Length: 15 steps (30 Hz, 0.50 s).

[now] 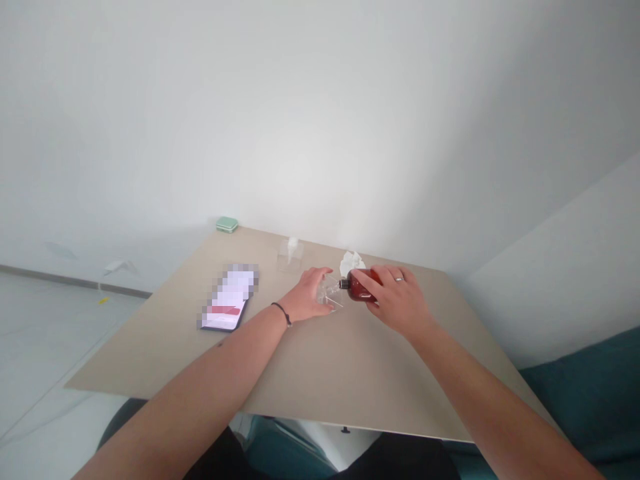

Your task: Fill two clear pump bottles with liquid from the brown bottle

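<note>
My right hand (397, 293) is wrapped around a reddish-brown bottle (357, 285), tipped nearly onto its side. The bottle's dark threaded neck points left, uncapped, at a clear, see-through container (330, 293). Around that container curve the fingers and thumb of my left hand (311, 295), gripping it from the left. The neck is at or just over the container's opening; whether they touch I cannot tell. Any liquid passing between them is too small to make out. Just behind the bottle lies a crumpled white tissue (352, 261).
A lit phone (230, 297) lies on the beige table (320, 373), left of my left arm. Near the wall stands a clear boxy item with a white top (292, 251). A small green case (227, 224) sits at the far left corner. Teal upholstery (590, 393) is at right.
</note>
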Motion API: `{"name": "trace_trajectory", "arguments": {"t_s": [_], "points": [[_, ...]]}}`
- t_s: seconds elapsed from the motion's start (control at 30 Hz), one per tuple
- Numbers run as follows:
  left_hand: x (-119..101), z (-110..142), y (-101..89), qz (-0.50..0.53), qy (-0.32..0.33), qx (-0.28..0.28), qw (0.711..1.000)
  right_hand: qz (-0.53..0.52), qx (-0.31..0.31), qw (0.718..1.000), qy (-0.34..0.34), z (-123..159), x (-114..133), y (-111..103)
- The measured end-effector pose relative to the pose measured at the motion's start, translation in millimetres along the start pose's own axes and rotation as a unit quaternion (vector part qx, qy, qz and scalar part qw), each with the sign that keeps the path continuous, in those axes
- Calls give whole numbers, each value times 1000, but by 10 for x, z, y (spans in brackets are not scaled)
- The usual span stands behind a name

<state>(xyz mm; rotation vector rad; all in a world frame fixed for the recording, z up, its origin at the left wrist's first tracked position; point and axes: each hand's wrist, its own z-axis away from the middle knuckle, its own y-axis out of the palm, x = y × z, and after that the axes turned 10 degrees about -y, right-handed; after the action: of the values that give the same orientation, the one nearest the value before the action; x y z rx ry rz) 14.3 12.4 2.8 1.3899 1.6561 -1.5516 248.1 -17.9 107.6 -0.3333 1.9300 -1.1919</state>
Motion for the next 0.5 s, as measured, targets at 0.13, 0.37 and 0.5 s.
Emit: {"name": "trace_trajectory", "arguments": {"t_s": [0.13, 0.37, 0.5], "points": [[5, 3, 1, -8, -4, 3, 1000, 2, 2, 1000, -1, 0, -4, -10], [3, 5, -3, -13, -8, 5, 1000, 2, 2, 1000, -2, -4, -4, -15], [6, 4, 0, -12, -7, 3, 1000, 2, 0, 1000, -3, -5, -6, -12]]}}
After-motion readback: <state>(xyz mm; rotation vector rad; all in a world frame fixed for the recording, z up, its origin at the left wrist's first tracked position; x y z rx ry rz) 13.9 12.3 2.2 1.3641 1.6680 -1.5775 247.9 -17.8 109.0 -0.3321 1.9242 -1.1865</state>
